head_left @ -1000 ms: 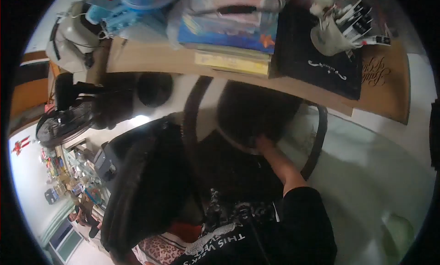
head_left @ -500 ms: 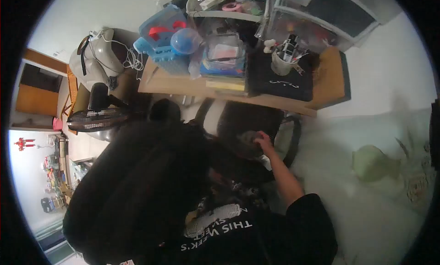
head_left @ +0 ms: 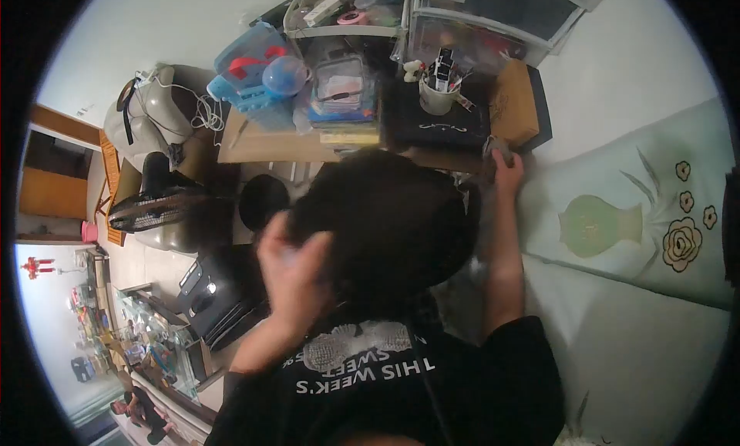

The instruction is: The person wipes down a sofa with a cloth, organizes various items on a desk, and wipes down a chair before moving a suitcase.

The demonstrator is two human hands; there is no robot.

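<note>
A large black soft item (head_left: pixel 385 222), perhaps a bag or bundled garment, fills the middle of the view in front of the desk (head_left: pixel 270 145). At its left edge is my left hand (head_left: pixel 297 272), blurred, its thumb and fingers apart. My right hand (head_left: pixel 506 171) is at the desk's front right corner, its fingers closed around a small greyish thing too unclear to name. Just behind that hand lie a black flat case (head_left: pixel 439 127) and a brown box (head_left: pixel 515 103).
A cup of pens (head_left: pixel 438 99), stacked books (head_left: pixel 347 126) and a blue basket (head_left: pixel 250 68) stand on the desk. Leftward are a black fan (head_left: pixel 158 207) and a black case (head_left: pixel 220 292). A person (head_left: pixel 142 411) sits far off at lower left.
The black soft item has shifted from the left to the middle. My left hand has come into view. My right hand has moved up and right, from the chair to the desk corner.
</note>
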